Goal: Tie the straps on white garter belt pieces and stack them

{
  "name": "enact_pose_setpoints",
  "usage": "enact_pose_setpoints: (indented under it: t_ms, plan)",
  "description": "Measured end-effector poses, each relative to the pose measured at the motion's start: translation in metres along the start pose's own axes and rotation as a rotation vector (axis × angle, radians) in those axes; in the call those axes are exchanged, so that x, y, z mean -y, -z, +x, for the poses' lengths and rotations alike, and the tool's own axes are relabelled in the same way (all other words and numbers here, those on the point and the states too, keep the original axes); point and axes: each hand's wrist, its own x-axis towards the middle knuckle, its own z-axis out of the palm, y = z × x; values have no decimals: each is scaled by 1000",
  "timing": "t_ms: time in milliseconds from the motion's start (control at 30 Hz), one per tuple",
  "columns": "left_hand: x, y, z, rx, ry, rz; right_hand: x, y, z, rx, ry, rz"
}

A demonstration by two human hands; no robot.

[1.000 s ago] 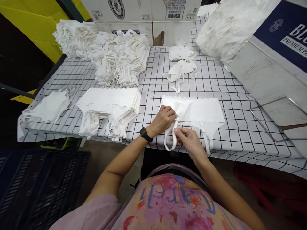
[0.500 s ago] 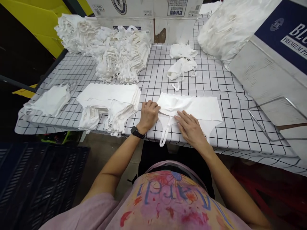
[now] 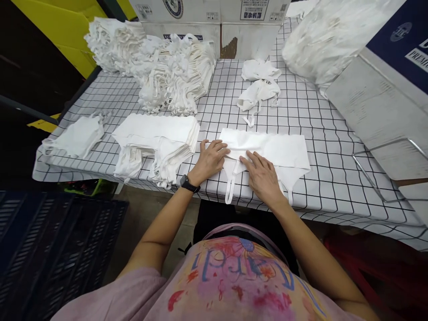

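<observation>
A white strapped bra top (image 3: 287, 149) lies spread on the table, its straps towards me and one strap loop hanging over the front edge. My left hand (image 3: 211, 159), a dark watch on its wrist, rests at the top's left end with fingers spread over the fabric. Flat on the lower middle of the same top lies my right hand (image 3: 262, 176), fingers stretched out. Left of my hands sits a neat stack of white bra tops (image 3: 155, 129), straps also towards me.
Bunched white garments (image 3: 177, 73) pile up at the back left. Two crumpled white pieces (image 3: 259, 93) lie behind my work, and another garment (image 3: 78, 136) at far left. Cartons (image 3: 254, 38) stand behind; a plastic bag (image 3: 317, 44), a tilted box (image 3: 371, 102) and a wire frame (image 3: 364, 176) are right.
My left hand has loosened from the top's left edge and its fingers now spread over the fabric. My right hand has slid slightly left. The view has shifted a little.
</observation>
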Motion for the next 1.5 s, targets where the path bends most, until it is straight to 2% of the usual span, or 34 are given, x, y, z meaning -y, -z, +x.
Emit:
enact_pose_setpoints:
  t_ms: [100,200,333,433,567,667,733,800,867,933,1000,1067,1133,1267,1500]
  plan:
    - [0,-2,-2,-16,40,18,0,2,0,11,-5,-28]
    - [-3,-2,0,-12,-22,-5,3,-1,-2,8,3,-82]
    - [-8,-4,11,56,-80,-23,8,-5,-2,-10,13,-130]
    - [-9,-8,23,107,-36,-5,4,-3,1,6,49,-73]
    - [-7,-11,31,114,150,25,-20,4,-2,-69,27,29]
    - [-4,-12,29,42,316,72,-48,7,-13,-88,-116,43]
    - [-2,-13,28,-11,363,94,-68,11,-20,-78,-234,36]
    - [0,-14,29,-45,345,88,-85,16,-24,-98,-343,31]
    - [1,-15,32,-29,252,45,-98,23,-23,-114,-402,23]
    - [1,-16,38,43,124,-13,-107,29,-18,-74,-392,10]
    - [2,-16,44,123,52,-54,-113,30,-10,11,-367,-5]
    - [4,-16,49,159,92,-56,-119,29,-4,73,-384,-10]
    - [8,-16,52,154,201,-29,-126,26,0,82,-437,-1]
    - [18,-15,52,88,386,49,-143,21,0,-13,-532,35]
    - [22,-9,52,-85,436,17,-165,22,10,-313,-518,86]
